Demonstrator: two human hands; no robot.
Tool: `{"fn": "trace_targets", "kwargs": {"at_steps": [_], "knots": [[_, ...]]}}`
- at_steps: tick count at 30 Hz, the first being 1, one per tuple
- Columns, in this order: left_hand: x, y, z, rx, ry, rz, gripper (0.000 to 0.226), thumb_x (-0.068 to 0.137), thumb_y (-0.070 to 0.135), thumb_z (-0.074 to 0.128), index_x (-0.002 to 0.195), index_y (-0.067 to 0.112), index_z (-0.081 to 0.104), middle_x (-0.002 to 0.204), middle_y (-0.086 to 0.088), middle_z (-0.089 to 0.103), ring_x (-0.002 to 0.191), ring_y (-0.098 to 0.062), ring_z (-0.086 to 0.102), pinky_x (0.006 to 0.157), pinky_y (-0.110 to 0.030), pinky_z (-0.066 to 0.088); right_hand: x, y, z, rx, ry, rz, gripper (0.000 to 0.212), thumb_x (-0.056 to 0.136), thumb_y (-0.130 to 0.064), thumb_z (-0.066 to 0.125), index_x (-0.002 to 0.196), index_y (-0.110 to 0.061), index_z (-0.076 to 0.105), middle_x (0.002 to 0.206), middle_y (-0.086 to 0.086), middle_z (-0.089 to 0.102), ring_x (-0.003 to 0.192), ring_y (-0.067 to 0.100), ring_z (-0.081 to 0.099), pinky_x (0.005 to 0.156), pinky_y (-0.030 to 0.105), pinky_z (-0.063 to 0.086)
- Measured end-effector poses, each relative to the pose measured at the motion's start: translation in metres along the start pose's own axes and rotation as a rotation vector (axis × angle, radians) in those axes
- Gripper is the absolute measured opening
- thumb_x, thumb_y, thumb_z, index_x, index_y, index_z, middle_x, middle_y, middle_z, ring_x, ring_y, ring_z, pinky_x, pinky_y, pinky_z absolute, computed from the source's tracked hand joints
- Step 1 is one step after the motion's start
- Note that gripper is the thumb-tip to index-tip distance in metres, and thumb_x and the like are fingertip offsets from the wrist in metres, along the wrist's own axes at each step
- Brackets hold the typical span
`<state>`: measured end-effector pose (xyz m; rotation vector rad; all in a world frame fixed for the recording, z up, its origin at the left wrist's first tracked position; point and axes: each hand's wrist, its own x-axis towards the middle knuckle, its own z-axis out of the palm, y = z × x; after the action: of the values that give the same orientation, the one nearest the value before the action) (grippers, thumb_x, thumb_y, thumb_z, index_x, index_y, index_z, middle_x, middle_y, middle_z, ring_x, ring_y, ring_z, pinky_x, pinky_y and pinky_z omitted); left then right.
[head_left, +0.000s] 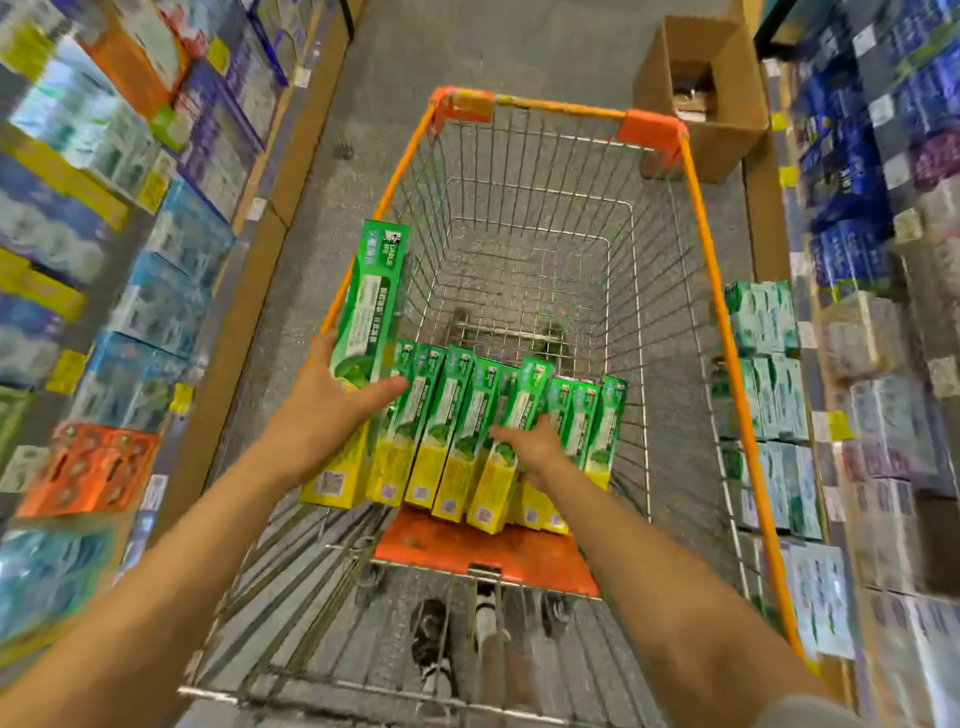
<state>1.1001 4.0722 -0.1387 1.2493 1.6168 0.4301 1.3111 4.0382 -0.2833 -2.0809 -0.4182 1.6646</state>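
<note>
Green-and-yellow cardboard toothpaste box stands tilted against the left rim of the wire shopping cart with an orange rim, held above the cart's near left corner. The left hand grips its lower half, with the thumb across the printed front and the fingers behind. A row of matching green-and-yellow boxes stands on end along the cart's near wall, leaning side by side, just right of the held box. The right hand rests on the right part of that row with the thumb stretched leftward; whether its fingers pinch a box cannot be told. An orange plastic flap lies below the row. A brown open carton sits beyond the cart's far right corner.
</note>
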Motion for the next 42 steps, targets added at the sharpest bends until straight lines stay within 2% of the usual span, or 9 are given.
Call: {"fn": "trace_targets", "kwargs": {"at_steps": [6,9,14,17,20,24,31,37,42], "knots": [[0.008,-0.017,0.006,0.055,0.035,-0.016,0.103,0.067,0.045,0.080,0.148,0.019,0.023,0.151,-0.001,0.033,0.137,-0.019,0.032,0.109,-0.032,0.026,0.031,0.020,0.024,-0.213,0.038,0.009,0.109,0.082,-0.039,0.071,0.150,-0.011,-0.009,0.151,0.025,0.022,0.130,0.037,0.041,0.105,0.046,0.039],[0.011,-0.022,0.013,0.052,0.032,-0.028,0.087,0.077,0.035,0.074,0.147,0.016,0.025,0.151,-0.004,0.031,0.136,-0.021,0.032,0.098,-0.026,0.027,0.033,0.018,0.027,-0.273,0.054,-0.044,0.104,0.084,-0.040,0.068,0.150,-0.005,-0.003,0.098,0.012,0.059,0.082,0.021,0.060,0.063,0.031,0.052],[0.007,-0.014,0.036,-0.080,-0.014,-0.056,0.072,0.085,0.022,0.068,0.143,0.016,0.026,0.120,0.015,0.039,0.110,-0.001,0.030,0.080,-0.011,0.022,0.023,0.018,0.022,-0.543,0.107,-0.098,0.090,0.087,-0.050,0.059,0.146,0.003,0.018,0.060,-0.001,0.044,0.049,0.009,0.041,0.032,0.021,0.029],[0.004,-0.010,0.045,-0.094,-0.045,-0.053,0.055,0.081,0.018,0.071,0.123,0.019,0.037,0.104,0.020,0.051,0.101,-0.004,0.046,0.074,-0.012,0.031,-0.001,-0.010,0.012,-0.548,0.119,-0.130,0.087,0.088,-0.054,0.054,0.145,0.004,0.024,0.071,0.004,0.053,0.059,0.014,0.052,0.042,0.022,0.035],[0.004,-0.003,0.051,-0.115,-0.057,-0.028,0.069,0.076,0.022,0.076,0.134,0.016,0.039,0.111,0.008,0.060,0.100,-0.007,0.057,0.075,-0.013,0.041,-0.042,-0.054,0.001,-0.263,0.172,-0.290,0.076,0.090,-0.054,0.050,0.140,0.001,0.036,0.100,0.013,0.063,0.089,0.023,0.063,0.074,0.025,0.048],[-0.006,0.022,0.076,-0.117,-0.119,0.050,0.095,0.048,0.044,0.075,0.133,0.021,0.037,0.113,0.007,0.062,0.101,-0.006,0.060,0.086,-0.021,0.048,-0.114,-0.089,-0.005,-0.104,-0.130,-0.387,0.046,0.085,-0.046,0.062,0.117,-0.013,0.054,0.105,0.004,0.065,0.092,0.020,0.064,0.080,0.035,0.052],[-0.014,0.042,0.104,0.189,-0.412,0.228,0.100,0.078,0.027,0.075,0.149,0.025,0.005,0.152,-0.006,0.017,0.138,-0.007,0.015,0.094,-0.004,0.009,-0.088,-0.066,-0.054,-0.045,0.091,-0.316,0.020,0.082,-0.025,0.069,0.096,-0.011,0.064,0.075,0.001,0.063,0.069,0.017,0.060,0.070,0.037,0.054],[-0.003,0.027,0.084,0.143,-0.242,0.175,0.087,0.079,0.036,0.073,0.147,0.028,0.020,0.149,-0.006,0.025,0.136,-0.022,0.030,0.113,-0.043,0.028,-0.015,-0.018,-0.052,-0.394,0.152,-0.073,0.086,0.085,-0.037,0.067,0.148,-0.002,0.019,0.143,0.016,0.041,0.123,0.032,0.049,0.091,0.039,0.049],[0.000,0.002,0.061,0.187,-0.207,0.094,0.076,0.082,0.035,0.070,0.145,0.024,0.029,0.148,-0.003,0.028,0.136,-0.021,0.031,0.112,-0.040,0.028,0.016,0.007,-0.024,-0.352,0.045,0.028,0.096,0.085,-0.038,0.068,0.150,-0.004,0.006,0.150,0.017,0.031,0.126,0.034,0.046,0.097,0.045,0.047]]}}
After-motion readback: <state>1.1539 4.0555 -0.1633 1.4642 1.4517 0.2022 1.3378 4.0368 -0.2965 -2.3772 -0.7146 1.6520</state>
